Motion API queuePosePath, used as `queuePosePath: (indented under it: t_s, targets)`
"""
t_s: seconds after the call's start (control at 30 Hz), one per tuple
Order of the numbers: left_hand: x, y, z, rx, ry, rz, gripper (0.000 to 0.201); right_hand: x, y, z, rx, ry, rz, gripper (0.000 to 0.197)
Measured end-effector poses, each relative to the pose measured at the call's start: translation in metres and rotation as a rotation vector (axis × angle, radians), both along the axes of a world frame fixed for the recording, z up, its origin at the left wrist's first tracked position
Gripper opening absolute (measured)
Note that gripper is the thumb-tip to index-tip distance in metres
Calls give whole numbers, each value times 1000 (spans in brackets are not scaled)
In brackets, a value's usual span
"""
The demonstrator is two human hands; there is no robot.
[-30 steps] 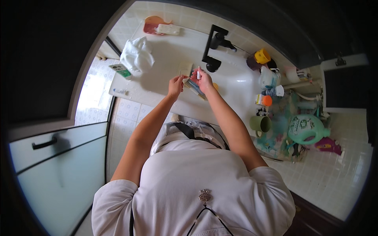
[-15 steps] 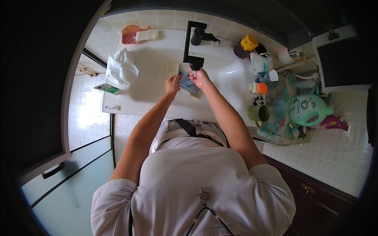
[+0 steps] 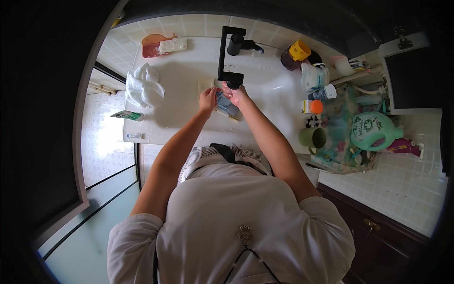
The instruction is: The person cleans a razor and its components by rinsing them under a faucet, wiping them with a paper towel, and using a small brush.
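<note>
Both of my hands are together under the black tap (image 3: 233,80) over a white basin (image 3: 175,90). Between them is a flat blue-grey piece (image 3: 227,105) with a cream strip along its near edge; its exact kind is unclear. My left hand (image 3: 207,100) pinches its left side, next to a cream rectangular part (image 3: 204,86). My right hand (image 3: 235,95) is curled at its far right, directly below the tap's outlet. The tap hides part of those fingers, so what they grip cannot be made out.
At the basin's left lie a crumpled white cloth (image 3: 144,85) and a tube (image 3: 127,115). A soap bar (image 3: 173,45) rests by a reddish dish (image 3: 150,49). On the right stand a yellow-topped dark cup (image 3: 289,61), a green mug (image 3: 312,137) and a green jug (image 3: 373,131).
My right hand has shifted slightly left, its fingers closer to the left hand's. The left hand and the blue-grey piece stay almost in place. The whole view has shifted a little.
</note>
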State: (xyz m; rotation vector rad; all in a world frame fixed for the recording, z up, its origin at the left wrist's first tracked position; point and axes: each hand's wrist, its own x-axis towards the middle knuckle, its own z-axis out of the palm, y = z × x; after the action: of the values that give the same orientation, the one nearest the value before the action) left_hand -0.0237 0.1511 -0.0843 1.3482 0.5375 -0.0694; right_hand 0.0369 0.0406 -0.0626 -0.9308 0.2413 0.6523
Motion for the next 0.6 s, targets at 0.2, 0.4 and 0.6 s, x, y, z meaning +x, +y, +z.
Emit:
queuePosePath:
  t_s: [0.2,0.4,0.6]
  targets:
    - [4,-1,-2,29,3,-24,28,8,-14,-26,176,29,249,24]
    - [5,0,-5,27,46,-3,28,-6,8,9,86,228,-102,20]
    - [6,-3,-3,12,-6,-44,29,3,-14,-30,-38,74,78,21]
